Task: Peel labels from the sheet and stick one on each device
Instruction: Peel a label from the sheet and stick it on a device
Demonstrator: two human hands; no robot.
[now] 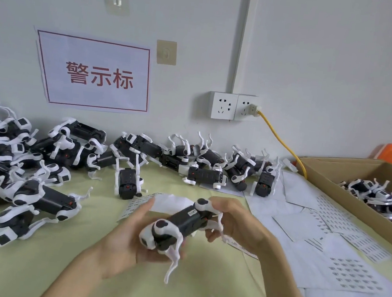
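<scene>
Both hands hold one black-and-white plastic dog-shaped device above the middle of the pale green desk. The left hand cups its near end; the right hand pinches its far end. A small white label sits on the device's back. The curled white label sheet lies just behind.

There is one view only, from a wide-angle camera worn on the person's head, looking forward and down across the bench toward the wall behind it. It sits close above the two hands, which fill the lower middle, forearms entering from the bottom edge. The wide lens bends straight edges near the borders. No second view shares the scene.
</scene>
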